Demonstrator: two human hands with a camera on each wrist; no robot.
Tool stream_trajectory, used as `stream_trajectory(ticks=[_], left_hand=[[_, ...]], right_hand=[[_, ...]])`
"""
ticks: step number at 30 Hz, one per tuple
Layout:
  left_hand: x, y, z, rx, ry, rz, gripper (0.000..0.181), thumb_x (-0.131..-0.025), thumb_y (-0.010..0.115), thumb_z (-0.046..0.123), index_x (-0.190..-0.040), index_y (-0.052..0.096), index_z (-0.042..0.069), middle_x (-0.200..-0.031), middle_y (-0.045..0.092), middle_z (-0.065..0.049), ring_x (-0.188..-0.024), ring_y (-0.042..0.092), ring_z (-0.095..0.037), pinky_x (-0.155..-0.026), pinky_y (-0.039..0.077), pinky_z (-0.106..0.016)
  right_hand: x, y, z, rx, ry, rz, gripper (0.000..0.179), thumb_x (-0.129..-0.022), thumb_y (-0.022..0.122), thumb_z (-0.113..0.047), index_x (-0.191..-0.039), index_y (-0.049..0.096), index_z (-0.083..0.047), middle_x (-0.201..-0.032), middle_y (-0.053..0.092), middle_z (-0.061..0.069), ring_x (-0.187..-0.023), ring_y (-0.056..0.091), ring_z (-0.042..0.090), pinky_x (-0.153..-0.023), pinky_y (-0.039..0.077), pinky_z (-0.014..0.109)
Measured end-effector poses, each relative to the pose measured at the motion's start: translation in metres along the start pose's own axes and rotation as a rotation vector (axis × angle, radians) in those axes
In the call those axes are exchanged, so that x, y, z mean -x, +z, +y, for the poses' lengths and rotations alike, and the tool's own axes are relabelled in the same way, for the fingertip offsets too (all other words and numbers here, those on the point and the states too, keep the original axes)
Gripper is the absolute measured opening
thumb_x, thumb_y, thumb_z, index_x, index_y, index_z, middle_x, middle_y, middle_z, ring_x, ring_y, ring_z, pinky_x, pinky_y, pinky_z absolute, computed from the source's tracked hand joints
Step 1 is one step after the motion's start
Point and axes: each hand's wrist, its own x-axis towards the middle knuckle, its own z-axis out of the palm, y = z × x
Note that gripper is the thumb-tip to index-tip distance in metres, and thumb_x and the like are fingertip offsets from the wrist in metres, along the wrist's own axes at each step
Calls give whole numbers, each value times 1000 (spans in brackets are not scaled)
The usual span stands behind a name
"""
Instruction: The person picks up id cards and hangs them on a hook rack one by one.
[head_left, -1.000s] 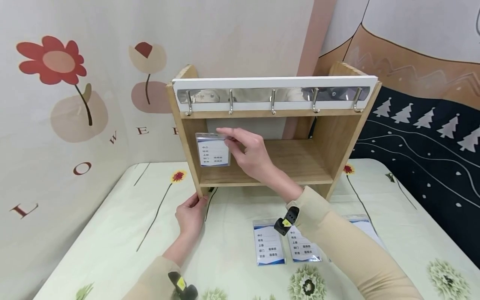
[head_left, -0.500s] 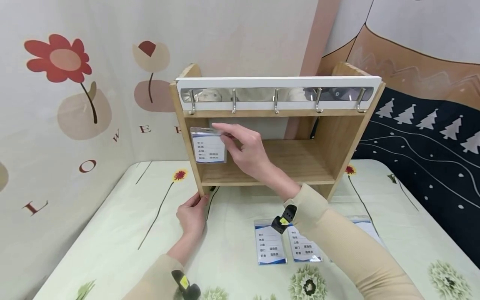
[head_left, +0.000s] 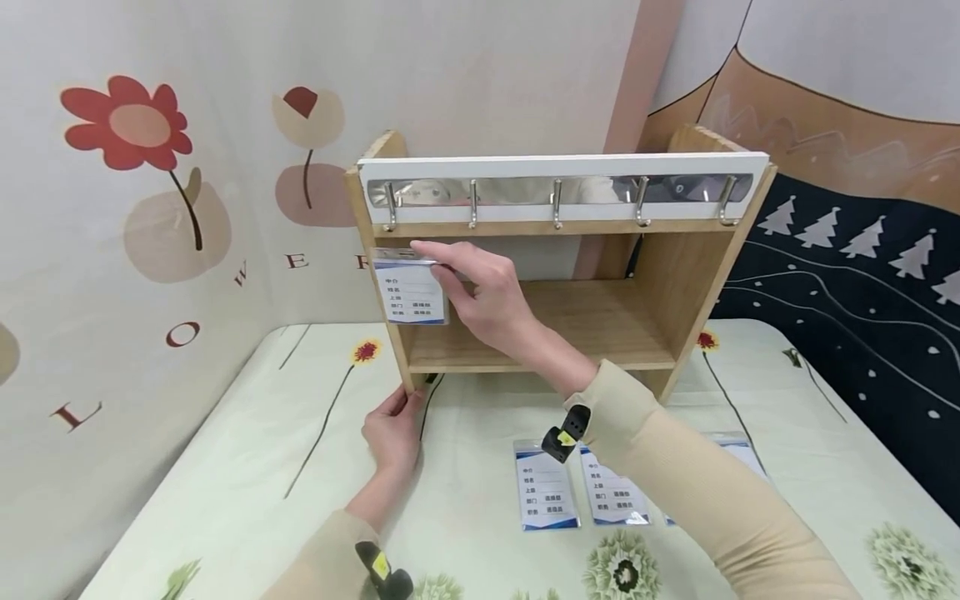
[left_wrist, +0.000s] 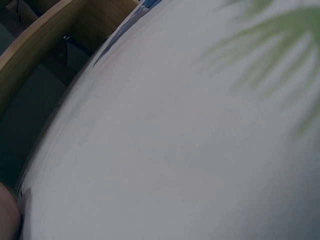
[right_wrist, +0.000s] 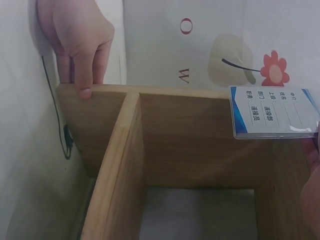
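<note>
- Right hand [head_left: 487, 296], centre of the frame: thumb and fingers pinch the top edge of a clear-cased name badge [head_left: 410, 293], its printed side facing the camera.
- And that badge sits left of centre, upright, in front of the left panel, just below the leftmost hook [head_left: 390, 208] in the picture!
- Left hand [head_left: 393, 437], lower left of centre: fingers grip the foot of the wooden shelf [head_left: 577, 321].
- Up top, a white hook rail [head_left: 517, 192] spans the shelf front.
- Down lower right, more badges [head_left: 547, 487] lie on the flowered cloth [head_left: 240, 467], one partly behind the sleeve [head_left: 697, 475].
</note>
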Motion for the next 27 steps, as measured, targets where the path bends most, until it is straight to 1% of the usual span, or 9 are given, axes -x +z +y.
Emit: stream_trajectory(ticks=[2, 4, 9, 13, 16, 20, 21, 23, 27], left_hand=[[1, 1, 0, -4, -1, -1, 33, -95, 74, 17, -126, 72, 5, -115, 73, -16, -110, 69, -27, -85, 57, -27], [1, 2, 0, -13, -1, -4, 33, -95, 74, 18, -126, 72, 6, -114, 73, -15, -110, 69, -25, -86, 58, -28], [0, 1, 0, -26, 9, 0, 33, -95, 74, 17, -126, 72, 7, -115, 73, -13, -113, 68, -24, -93, 56, -37], [-1, 1, 1, -39, 19, 4, 32, -95, 74, 17, -125, 73, 5, -114, 73, -15, -115, 67, -26, -95, 55, -42], [-2, 0, 1, -43, 9, -3, 33, -95, 74, 18, -126, 72, 6, -114, 73, -14, -115, 67, -26, -95, 55, -43], [-2, -1, 1, -42, -7, -15, 34, -95, 73, 19, -127, 72, 7, -115, 73, -13, -115, 67, -23, -96, 54, -42], [-2, -1, 1, -42, -7, -16, 34, -95, 73, 19, -127, 72, 7, -115, 73, -13, -115, 67, -23, -96, 54, -42], [-2, -2, 1, -43, -4, -16, 34, -95, 73, 18, -127, 72, 7, -115, 73, -13, -114, 68, -23, -95, 55, -41], [-2, -1, 1, -42, -4, -20, 33, -96, 73, 18, -127, 71, 7, -115, 73, -13, -112, 69, -24, -92, 56, -40]], right_hand=[[-1, -1, -1, 0, -3, -2, 28, -97, 64, 6, -125, 68, 6, -119, 73, 17, -103, 70, 21, -82, 54, 28], [-3, -1, -1, -2, -6, -8, 27, -97, 64, 6, -124, 68, 6, -118, 73, 16, -101, 70, 20, -80, 54, 29], [-6, -1, 0, 4, -16, -14, 26, -98, 63, 4, -124, 69, 5, -117, 74, 15, -101, 69, 20, -79, 53, 29], [-10, 0, 1, 10, -31, 2, 26, -99, 63, 4, -123, 69, 5, -118, 74, 15, -101, 69, 19, -77, 52, 31], [-13, 1, 2, 10, -48, 25, 25, -98, 63, 5, -122, 70, 6, -115, 74, 15, -99, 69, 20, -76, 51, 31], [-16, 3, 1, 11, -69, 49, 24, -98, 62, 6, -120, 71, 5, -114, 75, 15, -100, 69, 20, -81, 52, 28], [-17, 3, 1, 9, -73, 51, 24, -98, 62, 6, -119, 72, 5, -113, 75, 15, -100, 69, 20, -81, 52, 27], [-19, 4, 0, 10, -77, 53, 23, -98, 61, 6, -119, 72, 5, -114, 75, 15, -103, 69, 20, -85, 53, 27], [-21, 5, -1, 23, -69, 52, 23, -99, 60, 5, -119, 72, 4, -114, 75, 15, -104, 68, 20, -85, 53, 27]])
